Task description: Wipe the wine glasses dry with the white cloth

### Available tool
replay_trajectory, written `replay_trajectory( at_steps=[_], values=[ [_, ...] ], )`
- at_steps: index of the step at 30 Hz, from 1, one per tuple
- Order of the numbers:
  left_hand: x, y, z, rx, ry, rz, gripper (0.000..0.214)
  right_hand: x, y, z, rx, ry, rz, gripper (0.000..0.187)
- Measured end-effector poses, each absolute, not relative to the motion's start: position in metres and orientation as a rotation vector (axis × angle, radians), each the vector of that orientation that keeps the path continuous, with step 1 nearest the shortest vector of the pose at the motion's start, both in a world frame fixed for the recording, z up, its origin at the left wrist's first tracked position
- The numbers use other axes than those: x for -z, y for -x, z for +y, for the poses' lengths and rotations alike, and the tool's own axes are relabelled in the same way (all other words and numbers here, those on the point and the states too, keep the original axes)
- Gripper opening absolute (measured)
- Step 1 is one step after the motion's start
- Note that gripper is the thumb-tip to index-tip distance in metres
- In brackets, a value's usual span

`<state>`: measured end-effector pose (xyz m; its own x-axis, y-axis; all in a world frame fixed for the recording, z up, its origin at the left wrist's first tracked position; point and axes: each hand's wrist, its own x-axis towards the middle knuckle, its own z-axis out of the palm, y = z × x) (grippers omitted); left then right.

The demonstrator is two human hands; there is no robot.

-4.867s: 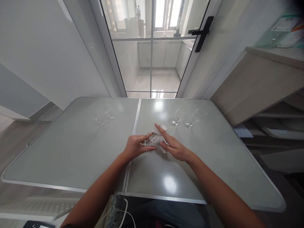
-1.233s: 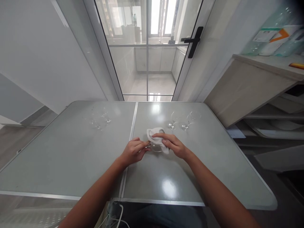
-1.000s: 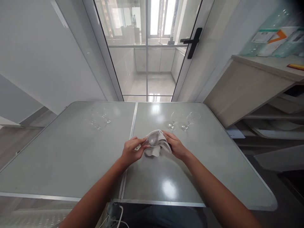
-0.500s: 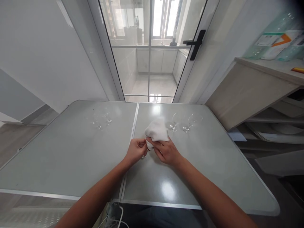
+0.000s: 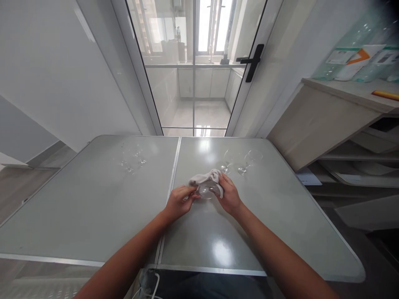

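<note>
Near the middle of the table, my left hand (image 5: 180,201) is closed on a clear stemmed glass (image 5: 205,192), pinching it at its stem end. The glass lies tilted with its round bowl towards my right hand (image 5: 230,194). That hand is closed on a white cloth (image 5: 204,178), which drapes over the far side of the bowl and round its right edge. Some of the right fingers are hidden by cloth and glass. Just beyond the right hand stand two more stemmed glasses, a nearer-centre glass (image 5: 225,167) and a right-hand glass (image 5: 243,169).
Further clear stemmed glasses (image 5: 127,167) stand at the table's back left. A metal strip (image 5: 175,160) divides the grey table (image 5: 93,211). Behind it is a glass door (image 5: 193,99) with a black handle. Plastic bottles (image 5: 352,62) sit on a shelf unit at the right.
The cloth has opened out and slid back from the glass, so the bowl now shows. My right hand has turned and shifted slightly right. The view has tilted a little.
</note>
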<state>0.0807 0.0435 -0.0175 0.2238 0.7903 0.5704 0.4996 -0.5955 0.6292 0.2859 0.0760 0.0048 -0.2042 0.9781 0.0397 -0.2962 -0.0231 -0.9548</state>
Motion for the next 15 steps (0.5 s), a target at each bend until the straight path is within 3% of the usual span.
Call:
replay_trajectory(
  at_steps=[4,8,15],
  values=[
    [0.013,-0.086,0.045,-1.216,-1.611,1.21,0.025,0.002,-0.278,0.073,-1.514,0.806,-0.935,0.034],
    [0.016,-0.091,0.049,-1.216,-1.297,1.133,0.04,0.011,-0.271,0.066,-1.317,0.792,-1.202,0.029],
    [0.018,-0.092,0.045,-1.126,-1.642,1.193,0.032,0.01,-0.269,0.06,-1.108,0.912,-1.656,0.02]
  ],
)
